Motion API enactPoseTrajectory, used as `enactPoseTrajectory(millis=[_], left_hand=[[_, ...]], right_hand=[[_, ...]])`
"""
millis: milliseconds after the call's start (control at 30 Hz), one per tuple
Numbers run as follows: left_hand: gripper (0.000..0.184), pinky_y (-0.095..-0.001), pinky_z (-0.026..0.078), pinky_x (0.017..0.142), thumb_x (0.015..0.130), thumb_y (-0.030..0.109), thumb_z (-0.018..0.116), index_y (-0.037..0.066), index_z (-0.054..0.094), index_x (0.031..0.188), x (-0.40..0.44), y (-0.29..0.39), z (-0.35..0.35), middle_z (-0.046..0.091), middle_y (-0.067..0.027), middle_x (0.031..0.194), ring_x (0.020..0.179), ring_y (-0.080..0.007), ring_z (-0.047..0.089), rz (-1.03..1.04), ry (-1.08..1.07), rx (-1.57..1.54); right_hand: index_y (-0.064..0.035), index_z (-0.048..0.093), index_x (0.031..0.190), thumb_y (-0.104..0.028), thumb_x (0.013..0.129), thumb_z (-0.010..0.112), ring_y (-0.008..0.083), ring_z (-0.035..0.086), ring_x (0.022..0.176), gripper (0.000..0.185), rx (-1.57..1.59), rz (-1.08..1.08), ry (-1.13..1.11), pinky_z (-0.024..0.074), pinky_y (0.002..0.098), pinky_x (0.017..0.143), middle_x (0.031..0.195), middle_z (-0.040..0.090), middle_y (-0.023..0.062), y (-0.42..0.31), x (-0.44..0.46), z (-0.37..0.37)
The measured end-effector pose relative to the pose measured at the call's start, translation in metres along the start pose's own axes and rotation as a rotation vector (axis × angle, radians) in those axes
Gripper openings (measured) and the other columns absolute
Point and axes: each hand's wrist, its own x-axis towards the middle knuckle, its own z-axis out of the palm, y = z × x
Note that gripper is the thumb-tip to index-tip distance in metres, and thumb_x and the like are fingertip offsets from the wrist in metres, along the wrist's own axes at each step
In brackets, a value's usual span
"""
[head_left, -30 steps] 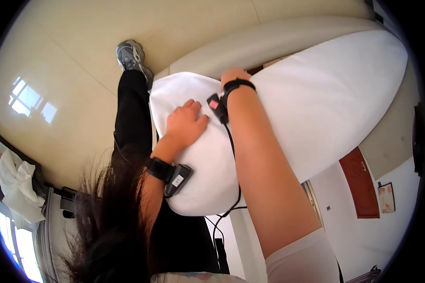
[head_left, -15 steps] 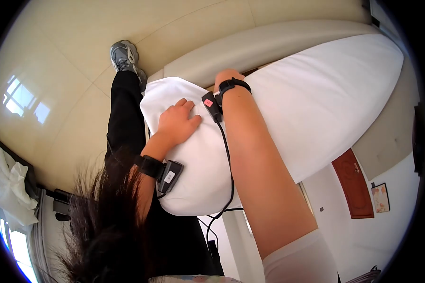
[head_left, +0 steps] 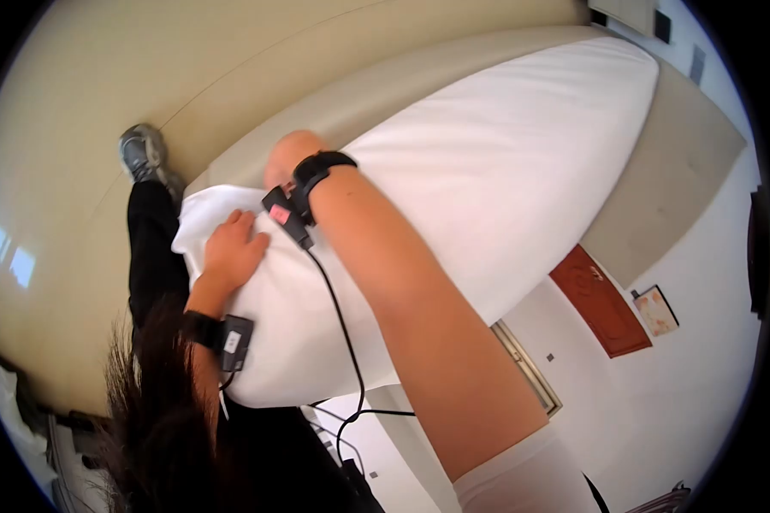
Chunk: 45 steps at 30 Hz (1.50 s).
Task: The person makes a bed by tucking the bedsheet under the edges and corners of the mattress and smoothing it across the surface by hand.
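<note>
A white sheet (head_left: 505, 162) covers the mattress of a bed. My left hand (head_left: 235, 248) rests on the sheet near its corner, thumb apart from the fingers and the palm down. My right hand (head_left: 293, 152) reaches over the mattress's side edge, against the beige bed frame (head_left: 385, 107). Its fingers are hidden behind the wrist and the edge, so I cannot see what they touch. Black straps with small black boxes sit on both wrists, and a black cable (head_left: 342, 316) from the right box lies across the sheet.
Beige tiled floor (head_left: 68, 77) runs along the bed's side, with a grey shoe (head_left: 144, 152) on it. The padded headboard (head_left: 672, 171) stands at the right. A red-brown door (head_left: 603, 303) and a framed picture (head_left: 656, 309) are beyond. Dark hair (head_left: 158, 419) covers part of the lower left.
The view has shifted, so both hands and the bed appear farther left. My left hand still rests on the sheet, and my right hand stays at the mattress edge.
</note>
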Motion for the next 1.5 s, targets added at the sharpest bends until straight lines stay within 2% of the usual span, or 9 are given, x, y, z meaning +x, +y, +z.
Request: enactPoseTrajectory(millis=[200, 400, 500, 567, 767, 800, 1133, 1367, 1500], left_hand=[[0.034, -0.043, 0.043, 0.081, 0.077, 0.028, 0.05, 0.003, 0.056, 0.1, 0.01, -0.002, 0.002, 0.056, -0.0143, 0.101, 0.097, -0.035, 0.053, 0.039, 0.006, -0.002], [0.042, -0.0338, 0.041, 0.088, 0.086, 0.033, 0.045, 0.003, 0.055, 0.113, 0.003, -0.026, 0.003, 0.058, -0.0097, 0.112, 0.098, -0.0252, 0.055, 0.129, -0.227, -0.498], [0.05, -0.0266, 0.039, 0.091, 0.092, 0.04, 0.037, 0.003, 0.053, 0.122, -0.014, -0.002, -0.017, 0.056, -0.0069, 0.119, 0.104, -0.017, 0.053, -0.277, -0.588, -0.868], [0.051, -0.0252, 0.038, 0.092, 0.094, 0.042, 0.034, 0.006, 0.05, 0.126, -0.023, -0.004, -0.02, 0.055, -0.0063, 0.121, 0.106, -0.0154, 0.052, -0.493, -0.739, -0.809], [0.049, -0.0288, 0.04, 0.092, 0.092, 0.037, 0.04, 0.006, 0.048, 0.129, -0.006, -0.062, 0.009, 0.056, -0.0057, 0.123, 0.104, -0.0165, 0.055, -0.099, -0.822, -0.569], [0.048, -0.0312, 0.041, 0.091, 0.091, 0.034, 0.044, 0.004, 0.05, 0.127, 0.019, -0.14, 0.053, 0.058, -0.0062, 0.12, 0.103, -0.018, 0.056, -0.395, -0.942, -0.357], [0.047, -0.0316, 0.043, 0.088, 0.089, 0.034, 0.046, 0.003, 0.052, 0.125, -0.032, -0.159, 0.014, 0.059, -0.008, 0.118, 0.101, -0.0186, 0.057, -0.162, -0.709, -0.075], [0.057, -0.027, 0.037, 0.096, 0.09, 0.042, 0.043, 0.005, 0.043, 0.133, -0.033, -0.149, 0.024, 0.05, -0.0066, 0.13, 0.114, -0.0168, 0.049, -0.561, -0.683, -0.778], [0.061, -0.0282, 0.036, 0.098, 0.092, 0.047, 0.04, 0.005, 0.037, 0.136, -0.047, -0.166, 0.055, 0.046, -0.008, 0.133, 0.118, -0.0179, 0.047, -0.261, -0.459, -0.891]], right_hand=[[-0.0094, 0.064, 0.107, -0.025, 0.078, 0.048, 0.0285, 0.059, 0.104, 0.037, -0.07, -0.123, 0.132, 0.0466, 0.0372, 0.087, 0.116, 0.06, 0.0117, 0.023, -0.031, 0.016], [-0.0101, 0.063, 0.112, -0.031, 0.08, 0.045, 0.028, 0.054, 0.111, 0.042, -0.004, -0.162, 0.164, 0.0424, 0.036, 0.094, 0.119, 0.058, 0.0134, 0.039, -0.041, 0.029], [-0.0093, 0.06, 0.115, -0.034, 0.081, 0.044, 0.0292, 0.053, 0.113, 0.045, -0.029, -0.207, 0.176, 0.0409, 0.0374, 0.095, 0.122, 0.056, 0.0129, 0.051, -0.039, 0.046], [-0.0079, 0.059, 0.115, -0.033, 0.083, 0.043, 0.0313, 0.052, 0.112, 0.044, -0.006, -0.175, 0.042, 0.0417, 0.0392, 0.093, 0.123, 0.055, 0.0136, 0.045, -0.095, 0.024], [-0.0007, 0.06, 0.11, -0.035, 0.084, 0.043, 0.0329, 0.055, 0.106, 0.047, -0.091, -0.161, 0.072, 0.0438, 0.0412, 0.089, 0.118, 0.057, 0.0178, 0.029, -0.079, 0.038], [0.0011, 0.06, 0.109, -0.036, 0.084, 0.043, 0.0334, 0.056, 0.103, 0.048, -0.109, -0.179, 0.139, 0.0442, 0.0413, 0.089, 0.115, 0.058, 0.0202, 0.026, -0.07, 0.044], [0.0019, 0.058, 0.113, -0.041, 0.084, 0.04, 0.0363, 0.053, 0.108, 0.054, -0.091, -0.247, 0.184, 0.0411, 0.0429, 0.091, 0.12, 0.055, 0.0222, 0.026, -0.029, 0.029], [-0.0096, 0.058, 0.118, -0.034, 0.08, 0.043, 0.0302, 0.053, 0.112, 0.048, -0.075, -0.053, 0.118, 0.042, 0.0377, 0.092, 0.125, 0.053, 0.0144, 0.013, -0.029, 0.012], [-0.0081, 0.061, 0.113, -0.034, 0.079, 0.043, 0.0299, 0.055, 0.109, 0.046, -0.07, -0.093, 0.164, 0.0431, 0.0374, 0.09, 0.122, 0.055, 0.0142, 0.026, -0.026, 0.011]])
